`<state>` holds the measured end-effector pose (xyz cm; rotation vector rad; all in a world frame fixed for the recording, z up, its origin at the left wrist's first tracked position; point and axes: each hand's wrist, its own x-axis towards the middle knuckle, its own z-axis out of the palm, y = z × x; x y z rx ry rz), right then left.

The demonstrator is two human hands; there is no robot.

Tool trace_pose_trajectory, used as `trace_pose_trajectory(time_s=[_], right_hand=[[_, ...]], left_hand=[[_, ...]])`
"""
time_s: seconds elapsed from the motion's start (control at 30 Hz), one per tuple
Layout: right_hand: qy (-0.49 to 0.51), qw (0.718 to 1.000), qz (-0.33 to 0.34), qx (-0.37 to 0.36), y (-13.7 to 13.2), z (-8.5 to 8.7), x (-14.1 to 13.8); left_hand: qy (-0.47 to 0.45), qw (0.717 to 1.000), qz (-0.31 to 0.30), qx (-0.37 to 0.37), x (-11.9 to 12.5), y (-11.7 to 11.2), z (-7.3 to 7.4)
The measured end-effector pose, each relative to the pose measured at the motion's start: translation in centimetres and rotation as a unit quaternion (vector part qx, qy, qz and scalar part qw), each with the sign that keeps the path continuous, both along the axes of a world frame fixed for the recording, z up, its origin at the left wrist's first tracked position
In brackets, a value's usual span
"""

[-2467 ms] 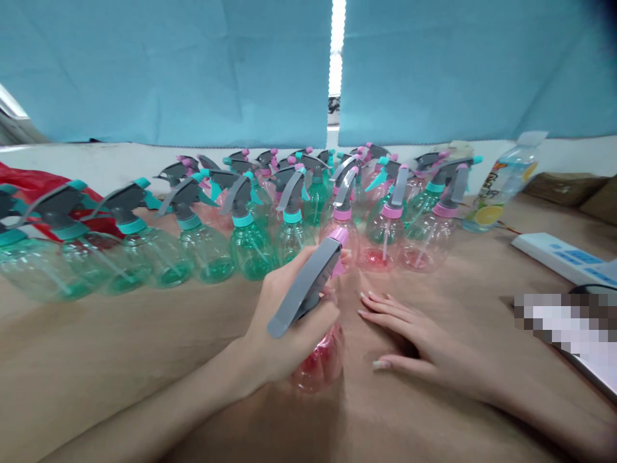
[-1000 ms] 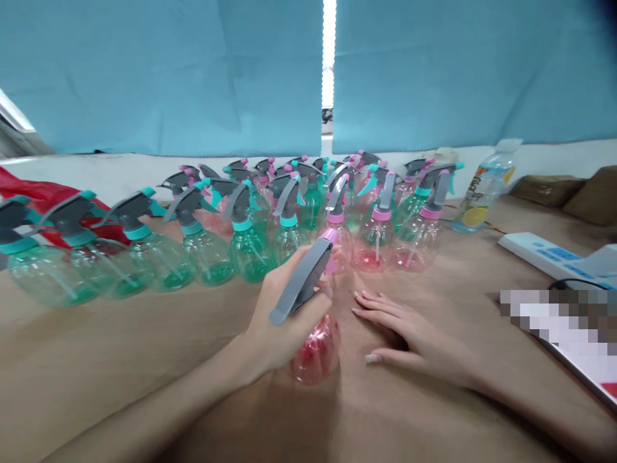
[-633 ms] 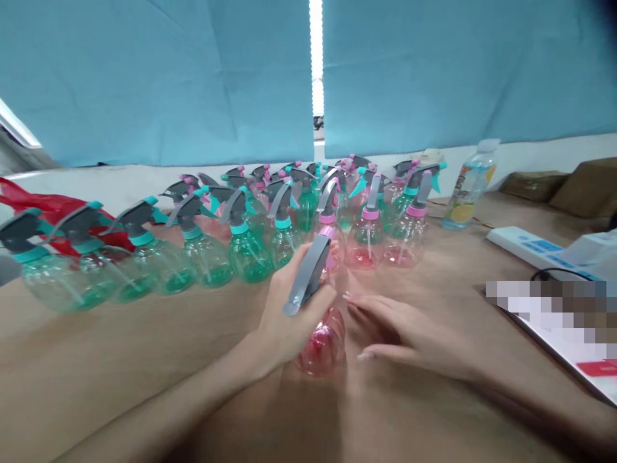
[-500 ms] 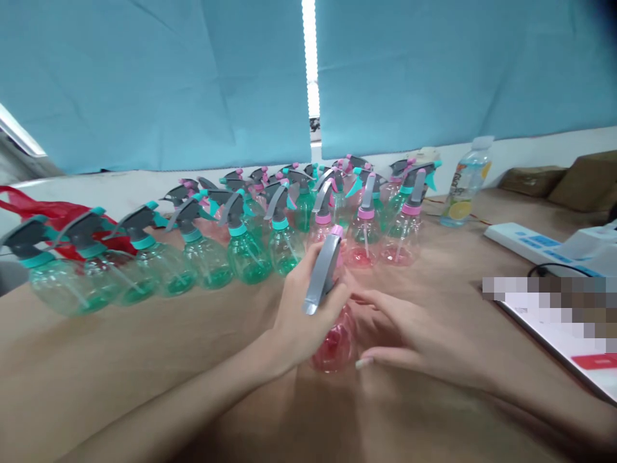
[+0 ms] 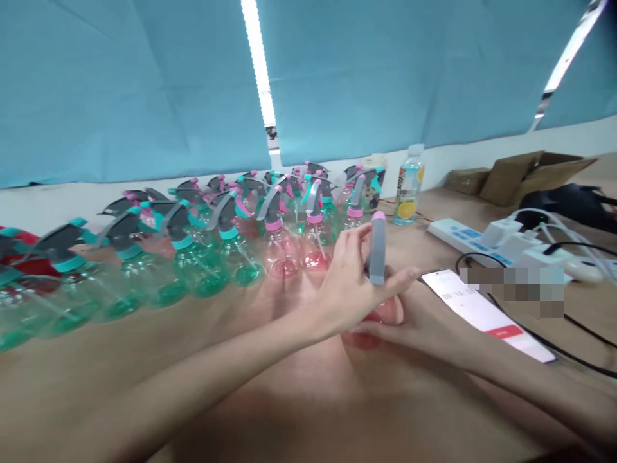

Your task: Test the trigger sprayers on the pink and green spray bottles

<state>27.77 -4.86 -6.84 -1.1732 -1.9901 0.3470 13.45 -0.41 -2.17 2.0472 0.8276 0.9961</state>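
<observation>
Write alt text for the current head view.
Left hand at the gray trigger head of a pink spray bottle, right hand cupping it low. Green and pink spray bottles stand in rows beyond; a phone lies to the right.

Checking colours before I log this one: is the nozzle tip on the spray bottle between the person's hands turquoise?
No, that spray bottle has a pink nozzle tip and a grey trigger lever.
</observation>
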Motion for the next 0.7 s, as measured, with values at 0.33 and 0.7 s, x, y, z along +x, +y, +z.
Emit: trace_pose_trajectory(time_s=[0.33, 0.7], right_hand=[[0.002, 0.991, -0.135, -0.017, 5.6, 1.7, 9.1], [-0.049, 0.982, -0.173, -0.053, 11.5, 0.5, 10.9]], left_hand=[[0.291, 0.95, -0.071, 0.089, -1.9, 0.8, -3.7], [0.339, 0.933, -0.069, 0.102, -1.8, 1.1, -7.4]])
